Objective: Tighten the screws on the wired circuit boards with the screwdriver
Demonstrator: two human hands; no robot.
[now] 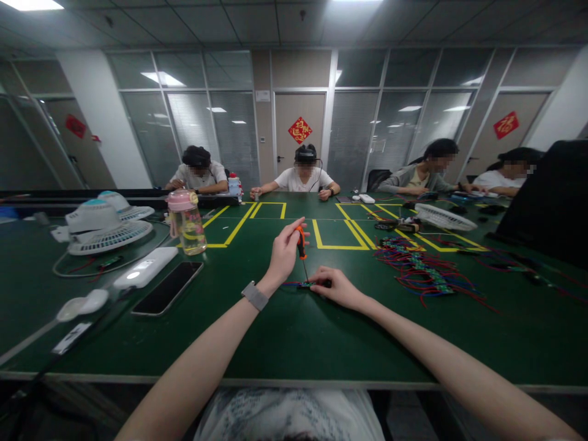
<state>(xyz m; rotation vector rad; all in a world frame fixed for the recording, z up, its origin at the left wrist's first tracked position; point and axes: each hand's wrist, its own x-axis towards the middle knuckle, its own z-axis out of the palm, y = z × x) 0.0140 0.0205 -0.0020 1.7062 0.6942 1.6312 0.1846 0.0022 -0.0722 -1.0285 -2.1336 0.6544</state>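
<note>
My left hand (285,251) is around the orange and black handle of a screwdriver (301,245), which stands nearly upright with its shaft pointing down. The screwdriver's tip meets a small circuit board (303,285) on the green tabletop, though the exact contact point is too small to make out. From the board's left side run thin red and blue wires. My right hand (337,286) pinches the board's right end, fingers and thumb closed on it and hiding that part. A grey-banded watch (255,296) sits on my left wrist.
Left of my arms lie a phone (168,289), a white power strip (146,267), a pink-lidded bottle (187,223) and white fan parts (108,236). A row of wired circuit boards (425,266) lies to the right. Several people sit across the green table (275,343).
</note>
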